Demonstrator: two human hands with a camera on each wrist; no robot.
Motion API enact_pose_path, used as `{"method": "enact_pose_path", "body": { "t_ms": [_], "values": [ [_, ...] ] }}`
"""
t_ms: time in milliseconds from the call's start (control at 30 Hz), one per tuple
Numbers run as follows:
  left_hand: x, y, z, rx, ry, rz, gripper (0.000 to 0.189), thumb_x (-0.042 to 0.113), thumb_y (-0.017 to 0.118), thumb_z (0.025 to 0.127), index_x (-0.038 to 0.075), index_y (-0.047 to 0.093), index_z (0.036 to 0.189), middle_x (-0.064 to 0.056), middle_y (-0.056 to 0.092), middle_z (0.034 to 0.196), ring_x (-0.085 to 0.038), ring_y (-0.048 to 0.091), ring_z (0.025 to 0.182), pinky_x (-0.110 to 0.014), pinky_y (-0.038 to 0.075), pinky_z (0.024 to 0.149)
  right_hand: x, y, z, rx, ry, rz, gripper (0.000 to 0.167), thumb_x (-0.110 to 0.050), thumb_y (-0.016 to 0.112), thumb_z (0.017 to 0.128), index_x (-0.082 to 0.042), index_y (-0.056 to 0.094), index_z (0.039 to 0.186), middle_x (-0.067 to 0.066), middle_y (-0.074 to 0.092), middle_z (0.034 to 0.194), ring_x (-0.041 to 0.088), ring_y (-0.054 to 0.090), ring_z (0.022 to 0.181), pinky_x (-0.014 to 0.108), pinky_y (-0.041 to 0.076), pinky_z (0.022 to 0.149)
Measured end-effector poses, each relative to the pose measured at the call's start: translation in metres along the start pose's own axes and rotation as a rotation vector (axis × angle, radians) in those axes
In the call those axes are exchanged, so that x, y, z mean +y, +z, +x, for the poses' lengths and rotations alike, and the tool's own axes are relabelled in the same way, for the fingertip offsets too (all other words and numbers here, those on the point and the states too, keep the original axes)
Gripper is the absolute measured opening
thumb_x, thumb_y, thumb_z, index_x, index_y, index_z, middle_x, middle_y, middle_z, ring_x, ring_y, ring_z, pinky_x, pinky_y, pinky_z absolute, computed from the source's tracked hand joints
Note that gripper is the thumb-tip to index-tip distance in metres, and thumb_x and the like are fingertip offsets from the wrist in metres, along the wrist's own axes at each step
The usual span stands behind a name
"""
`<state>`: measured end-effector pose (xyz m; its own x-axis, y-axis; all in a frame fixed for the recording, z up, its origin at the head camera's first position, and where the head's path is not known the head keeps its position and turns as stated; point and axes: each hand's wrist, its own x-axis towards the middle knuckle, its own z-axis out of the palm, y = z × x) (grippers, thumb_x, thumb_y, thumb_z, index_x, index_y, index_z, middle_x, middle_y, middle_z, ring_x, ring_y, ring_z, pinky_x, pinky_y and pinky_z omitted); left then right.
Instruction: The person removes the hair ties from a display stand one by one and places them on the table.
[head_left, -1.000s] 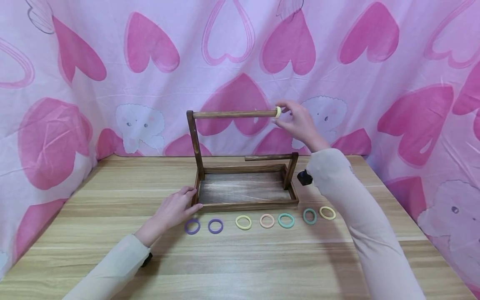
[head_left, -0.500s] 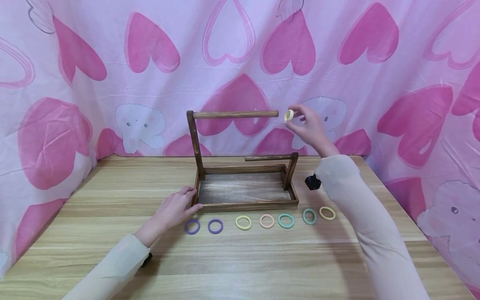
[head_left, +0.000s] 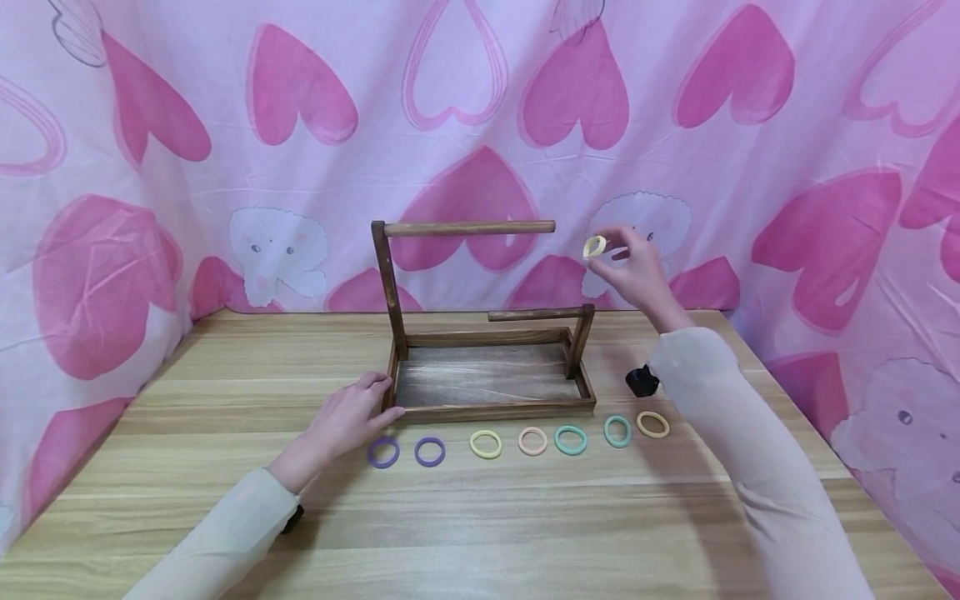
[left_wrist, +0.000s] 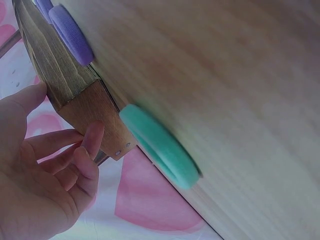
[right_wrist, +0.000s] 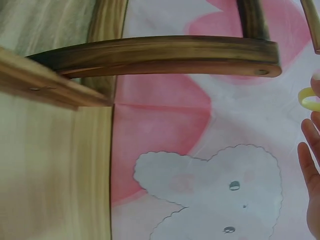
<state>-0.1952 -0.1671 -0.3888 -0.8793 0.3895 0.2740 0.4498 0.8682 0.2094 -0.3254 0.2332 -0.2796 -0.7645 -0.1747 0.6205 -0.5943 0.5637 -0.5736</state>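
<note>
A brown wooden rack stands on the table, with a tray base [head_left: 495, 411], a high bar [head_left: 468, 227] reaching right from its left post, and a lower bar [head_left: 536, 315] reaching left from its right post. My left hand [head_left: 348, 421] grips the tray's front left corner, thumb on the front side, fingers at the end. Up to the right of the high bar's free end, my right hand [head_left: 636, 265] pinches a pale yellow hair tie [right_wrist: 304, 95] between thumb and fingers. The tie is apart from the bar. Both bars are bare.
Several hair ties lie in a row before the tray, from purple [head_left: 383, 466] at left to yellow [head_left: 653, 436] at right. In the left wrist view a green hair tie [left_wrist: 160, 147] lies beside the tray end. A pink heart-patterned cloth [head_left: 450, 92] hangs behind.
The pale yellow hair tie was at the high bar's tip; my right hand has drawn it off to the right and slightly down. My left hand has stayed on the tray corner.
</note>
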Motion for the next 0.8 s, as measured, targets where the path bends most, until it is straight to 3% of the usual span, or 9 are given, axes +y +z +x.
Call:
{"method": "enact_pose_path", "body": {
  "t_ms": [200,400,800],
  "values": [
    [0.000,0.000,0.000,-0.004,-0.004,0.005,0.055,0.040,0.060,0.081,-0.004,0.055,0.114,-0.016,0.053,0.112,-0.034,0.057,0.089,-0.045,0.048,0.067,0.003,-0.002,-0.012,-0.004,0.022,0.026,0.039,-0.007,0.070,0.074,0.002,0.054,0.108,0.011,0.057,0.095,0.019,0.051,0.086,0.033,0.044,0.073],
    [-0.001,0.001,0.000,0.001,0.000,0.007,0.055,0.039,0.060,0.081,-0.004,0.056,0.114,-0.016,0.053,0.112,-0.034,0.057,0.088,-0.044,0.049,0.067,-0.019,-0.007,-0.030,-0.022,0.071,0.054,0.038,0.001,0.067,0.075,0.008,0.051,0.109,0.021,0.054,0.096,0.031,0.051,0.086,0.024,0.044,0.072],
    [-0.001,0.001,0.000,-0.005,-0.001,0.004,0.055,0.039,0.060,0.081,-0.005,0.055,0.114,-0.017,0.053,0.112,-0.034,0.057,0.088,-0.044,0.049,0.067,-0.012,-0.009,-0.057,-0.021,0.141,0.080,0.038,-0.001,0.067,0.076,0.007,0.052,0.110,0.018,0.056,0.093,0.024,0.053,0.081,0.015,0.044,0.069]
  ]
}}
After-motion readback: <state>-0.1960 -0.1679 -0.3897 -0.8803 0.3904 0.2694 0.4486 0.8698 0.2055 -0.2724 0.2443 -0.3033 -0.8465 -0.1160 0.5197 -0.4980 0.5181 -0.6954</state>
